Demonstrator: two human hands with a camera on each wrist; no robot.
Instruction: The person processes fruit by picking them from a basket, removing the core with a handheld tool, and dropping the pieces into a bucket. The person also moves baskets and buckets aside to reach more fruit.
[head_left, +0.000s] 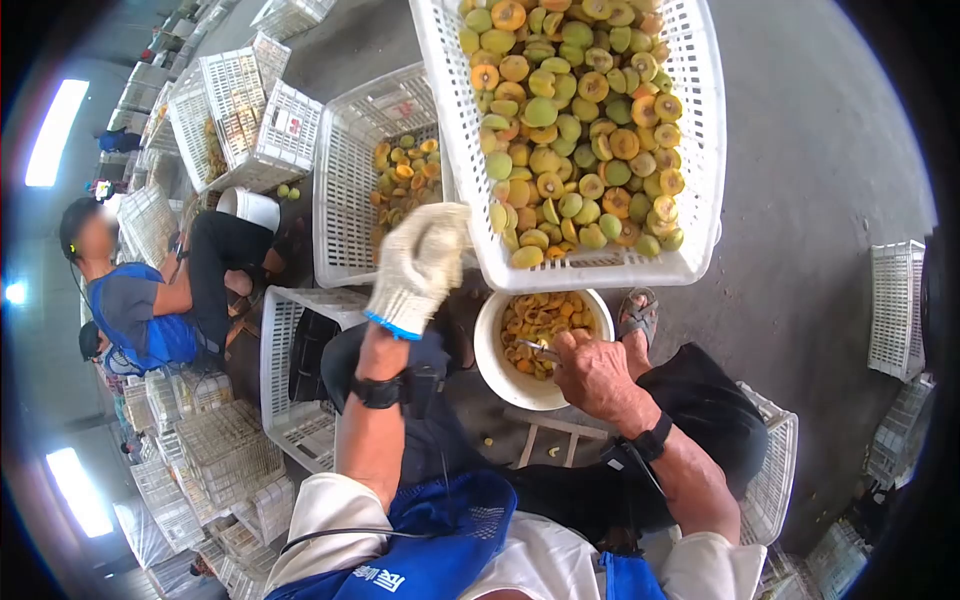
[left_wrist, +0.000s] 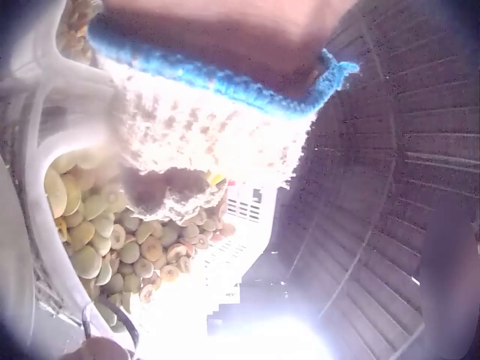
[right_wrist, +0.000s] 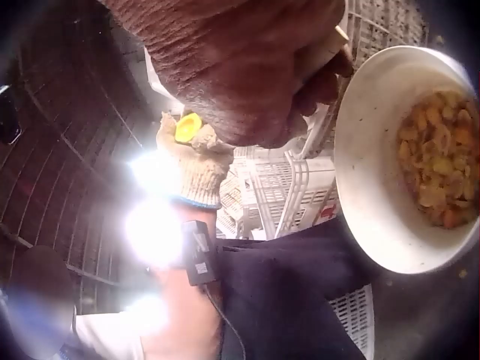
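My left hand (head_left: 418, 262), in a white knitted glove with a blue cuff, is raised beside the near left corner of a white crate (head_left: 708, 170). Halved green and yellow fruits (head_left: 570, 120), apricot-like, fill that crate. Between the gloved fingers the right wrist view shows a bright yellow fruit half (right_wrist: 188, 127). My bare right hand (head_left: 600, 378) grips a small metal tool (head_left: 541, 349) over the right side of a white bucket (head_left: 486, 345). A thin curved metal loop (left_wrist: 126, 321) shows in the left wrist view. Yellow-orange fruit pieces (head_left: 535, 315) lie inside the bucket.
Left of the full crate stands another white crate (head_left: 335, 190), partly filled with yellow fruit. A person (head_left: 145, 300) in a blue vest sits at the left. Stacked crates (head_left: 225, 460) are behind them. A low wooden frame (head_left: 535, 440) lies between my feet and body.
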